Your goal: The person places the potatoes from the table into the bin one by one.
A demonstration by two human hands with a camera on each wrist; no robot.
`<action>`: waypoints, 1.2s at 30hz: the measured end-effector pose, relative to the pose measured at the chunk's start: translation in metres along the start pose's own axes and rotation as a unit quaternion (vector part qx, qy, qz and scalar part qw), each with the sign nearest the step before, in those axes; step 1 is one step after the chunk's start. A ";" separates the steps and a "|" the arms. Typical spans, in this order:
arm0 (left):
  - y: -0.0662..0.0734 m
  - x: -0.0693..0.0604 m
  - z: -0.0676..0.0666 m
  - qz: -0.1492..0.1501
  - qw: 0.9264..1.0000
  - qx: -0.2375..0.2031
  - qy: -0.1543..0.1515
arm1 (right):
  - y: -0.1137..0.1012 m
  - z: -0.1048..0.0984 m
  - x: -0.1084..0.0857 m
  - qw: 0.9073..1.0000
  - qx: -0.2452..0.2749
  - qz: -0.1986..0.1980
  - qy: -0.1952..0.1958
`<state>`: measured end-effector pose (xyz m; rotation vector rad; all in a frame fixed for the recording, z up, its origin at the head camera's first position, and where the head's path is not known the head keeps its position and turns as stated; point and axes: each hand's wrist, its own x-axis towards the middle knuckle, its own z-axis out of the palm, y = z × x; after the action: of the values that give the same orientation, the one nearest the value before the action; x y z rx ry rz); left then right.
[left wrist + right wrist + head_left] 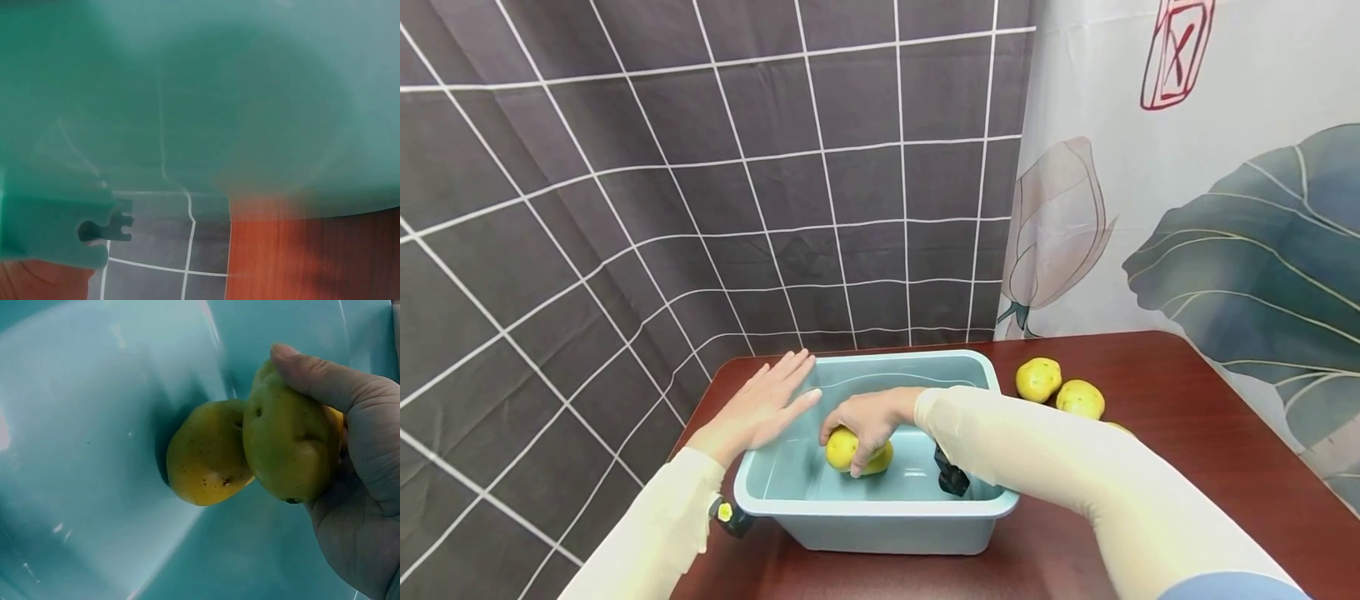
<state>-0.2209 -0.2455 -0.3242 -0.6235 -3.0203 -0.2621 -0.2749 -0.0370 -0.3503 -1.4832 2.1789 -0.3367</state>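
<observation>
A grid-patterned curtain (842, 183) hangs at 12 o'clock, behind the table (1195, 467). I observe the left grip (766, 404) extended, holding nothing, at the 10 o'clock rim of the tub (887, 529). Inside the tub, the right grip (871, 417) is closed around one potato (284, 437). Only the right wrist view shows dark specks on the second potato (203, 456) beside it; only the head view shows more potatoes (1038, 379), at 2 o'clock.

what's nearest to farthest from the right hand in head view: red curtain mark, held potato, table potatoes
1. Held potato: in the right hand
2. Table potatoes: right of the tub
3. Red curtain mark: upper right
</observation>
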 end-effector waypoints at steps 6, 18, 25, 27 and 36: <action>-0.001 0.000 0.001 0.003 1.000 0.001 0.005 | 0.000 0.000 0.000 1.000 -0.003 0.000 -0.009; -0.002 0.002 0.004 0.010 1.000 -0.006 0.010 | 0.001 -0.003 0.000 0.998 0.019 0.009 -0.060; -0.001 0.002 0.001 0.008 1.000 -0.007 0.004 | 0.003 -0.008 -0.001 0.999 0.007 0.014 -0.043; -0.001 0.003 0.001 0.008 1.000 -0.009 0.005 | 0.003 -0.010 -0.002 0.999 0.008 0.019 -0.038; -0.003 0.003 0.003 0.009 1.000 -0.009 0.010 | 0.003 -0.015 -0.003 0.999 0.034 0.026 -0.033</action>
<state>-0.2245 -0.2463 -0.3272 -0.6459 -2.9958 -0.2932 -0.2839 -0.0339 -0.3374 -1.3784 2.1292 -0.3366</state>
